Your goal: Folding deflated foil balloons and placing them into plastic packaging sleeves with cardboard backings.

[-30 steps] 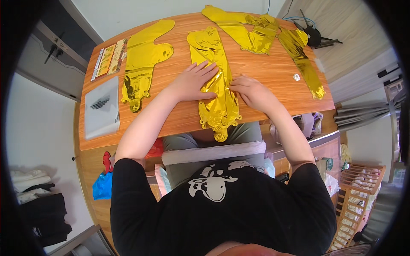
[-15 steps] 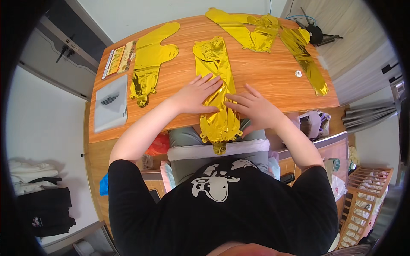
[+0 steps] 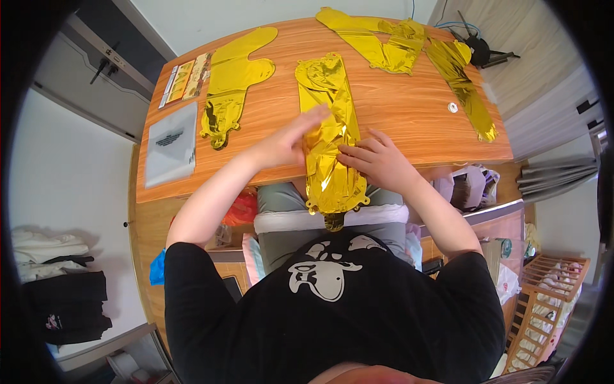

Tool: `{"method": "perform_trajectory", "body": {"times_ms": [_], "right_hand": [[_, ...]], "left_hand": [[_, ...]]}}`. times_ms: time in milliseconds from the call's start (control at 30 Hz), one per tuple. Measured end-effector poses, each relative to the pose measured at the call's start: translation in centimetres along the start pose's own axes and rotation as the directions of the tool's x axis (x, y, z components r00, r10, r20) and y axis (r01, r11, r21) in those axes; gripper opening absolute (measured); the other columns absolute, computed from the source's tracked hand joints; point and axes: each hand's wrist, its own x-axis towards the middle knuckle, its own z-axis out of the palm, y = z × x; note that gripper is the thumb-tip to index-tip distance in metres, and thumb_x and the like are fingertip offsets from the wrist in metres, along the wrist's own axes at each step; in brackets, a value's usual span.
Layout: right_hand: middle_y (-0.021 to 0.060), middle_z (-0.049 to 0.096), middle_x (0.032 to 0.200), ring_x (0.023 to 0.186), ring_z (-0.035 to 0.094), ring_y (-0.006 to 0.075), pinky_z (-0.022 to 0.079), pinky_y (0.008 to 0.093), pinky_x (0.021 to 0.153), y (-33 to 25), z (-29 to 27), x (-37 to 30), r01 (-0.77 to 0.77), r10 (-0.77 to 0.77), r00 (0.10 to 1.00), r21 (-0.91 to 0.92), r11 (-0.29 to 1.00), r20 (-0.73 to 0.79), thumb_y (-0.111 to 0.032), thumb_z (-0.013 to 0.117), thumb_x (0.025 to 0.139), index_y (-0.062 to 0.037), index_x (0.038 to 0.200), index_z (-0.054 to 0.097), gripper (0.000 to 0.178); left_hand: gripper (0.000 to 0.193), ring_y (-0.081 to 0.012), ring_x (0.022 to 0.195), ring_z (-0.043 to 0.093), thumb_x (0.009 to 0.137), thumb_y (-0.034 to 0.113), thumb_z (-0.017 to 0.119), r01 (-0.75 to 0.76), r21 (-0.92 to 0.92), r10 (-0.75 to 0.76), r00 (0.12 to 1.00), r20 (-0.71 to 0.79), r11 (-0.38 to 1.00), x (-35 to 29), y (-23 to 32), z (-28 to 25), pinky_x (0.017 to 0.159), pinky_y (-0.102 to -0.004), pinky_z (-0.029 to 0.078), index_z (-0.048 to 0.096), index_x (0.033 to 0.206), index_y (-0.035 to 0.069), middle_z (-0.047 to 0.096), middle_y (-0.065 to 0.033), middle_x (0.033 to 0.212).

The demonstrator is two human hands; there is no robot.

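Observation:
A deflated gold foil balloon (image 3: pixel 331 153), long and wrinkled, lies in front of me. Its near end, with small tabs and a dark neck, hangs past the table's front edge over my lap. My left hand (image 3: pixel 291 139) is at the balloon's left side, slightly smeared by motion, its fingers stretched out over the foil. On the other side, my right hand (image 3: pixel 380 160) rests its fingertips on the foil, fingers extended and a little apart. Neither hand grips anything.
More flat gold foil balloons lie about: one at left (image 3: pixel 233 77), one at far right-centre (image 3: pixel 384 41), one along the right (image 3: pixel 464 86). A clear plastic bag (image 3: pixel 171 144), a printed card (image 3: pixel 185 80) and a white roll (image 3: pixel 453 107) share the wooden table (image 3: pixel 268 115). A black router (image 3: pixel 480 48) stands behind.
My left hand has lifted and turned, its spread fingers drawing closer together. My right hand stays on the foil with its fingers slightly more bent. The view has shifted a little.

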Motion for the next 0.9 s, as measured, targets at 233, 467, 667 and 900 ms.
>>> {"method": "perform_trajectory", "body": {"times_ms": [233, 467, 667, 900], "right_hand": [[-0.0052, 0.063, 0.139, 0.117, 0.059, 0.0193, 0.037, 0.0504, 0.117, -0.4, -0.2, -0.3, 0.021, -0.021, 1.000, -0.011, 1.000, 0.000, -0.015, 0.078, 0.075, -0.0246, 0.138, 0.064, 0.066], [0.0043, 0.066, 0.126, 0.114, 0.063, 0.0267, 0.048, 0.0425, 0.106, -0.5, 0.7, -0.8, -0.124, 0.173, 0.967, 0.246, 0.961, -0.185, -0.009, 0.074, 0.073, -0.0130, 0.130, 0.066, 0.057], [0.0059, 0.068, 0.121, 0.115, 0.063, 0.0288, 0.050, 0.0432, 0.102, -0.3, 0.2, -0.7, -0.039, 0.081, 0.983, 0.244, 0.969, -0.163, -0.006, 0.074, 0.073, -0.0106, 0.121, 0.070, 0.049], [0.0049, 0.067, 0.130, 0.122, 0.062, 0.0271, 0.051, 0.0430, 0.106, -1.0, 0.4, -0.7, -0.053, 0.080, 0.977, 0.138, 0.989, -0.196, -0.009, 0.075, 0.074, -0.0116, 0.124, 0.071, 0.050]], "left_hand": [[0.103, -0.0328, 0.156, 0.028, 0.072, 0.022, 0.084, -0.226, 0.896, -0.118, 0.950, 0.290, 0.381, -3.0, 4.7, 4.3, 0.126, -0.0498, 0.028, 0.032, 0.160, 0.007, 0.032, -0.0130, 0.168], [0.093, -0.0307, 0.154, 0.033, 0.074, 0.001, 0.069, -0.232, 0.894, -0.075, 0.957, 0.281, 0.384, -3.2, 3.7, 4.8, 0.126, -0.0463, 0.031, 0.034, 0.160, 0.007, 0.035, -0.0135, 0.166], [0.088, -0.0304, 0.153, 0.035, 0.077, 0.000, 0.067, -0.231, 0.892, -0.042, 0.963, 0.267, 0.390, -3.4, 3.4, 4.8, 0.126, -0.0464, 0.031, 0.036, 0.158, 0.007, 0.038, -0.0136, 0.164], [0.079, -0.0288, 0.153, 0.036, 0.083, 0.001, 0.063, -0.225, 0.898, -0.040, 0.965, 0.259, 0.378, -3.3, 3.4, 5.0, 0.125, -0.0460, 0.032, 0.038, 0.158, 0.007, 0.040, -0.0124, 0.163]]}}
